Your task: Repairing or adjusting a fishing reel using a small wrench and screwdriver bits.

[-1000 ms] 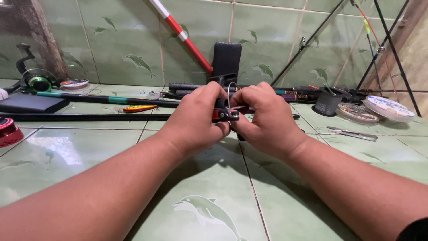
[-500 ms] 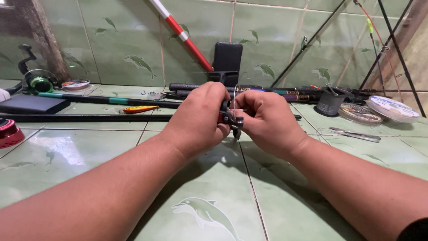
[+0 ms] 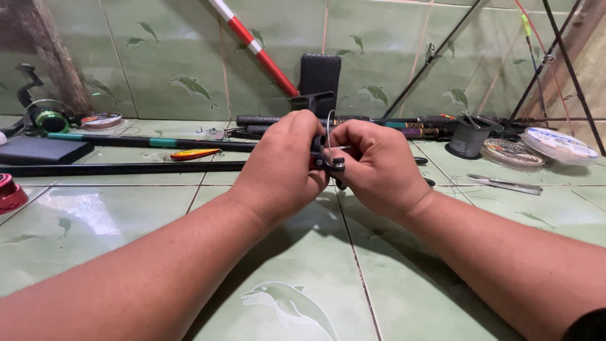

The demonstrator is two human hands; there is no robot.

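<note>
- Centrally, the left hand (image 3: 281, 167) and the right hand (image 3: 379, 167) meet above the tiled floor (image 3: 297, 271), fingertips almost touching.
- Between them sits a small black tool (image 3: 329, 163) with a red part; the left hand is clenched around its body, most of which is hidden in the fist.
- The right hand pinches the tool's near end, and a thin wire loop (image 3: 328, 129) rises from between the thumbs.
- Behind the hands a black stand (image 3: 319, 82) leans at the wall, with a red-and-white pole (image 3: 255, 47) slanting up beside it.
- Several dark rods (image 3: 126, 168) lie across the floor from the left, passing behind the left hand.
- An orange lure (image 3: 194, 153) lies between two of those rods, well left of the hands.
- A green reel (image 3: 47, 117) stands at far left near the wall; a red round thing (image 3: 9, 192) shows at the left edge.
- To the right lie a dark spool (image 3: 468, 136), two flat line spools (image 3: 558, 144), and metal tweezers (image 3: 505, 184) nearer the right forearm.
</note>
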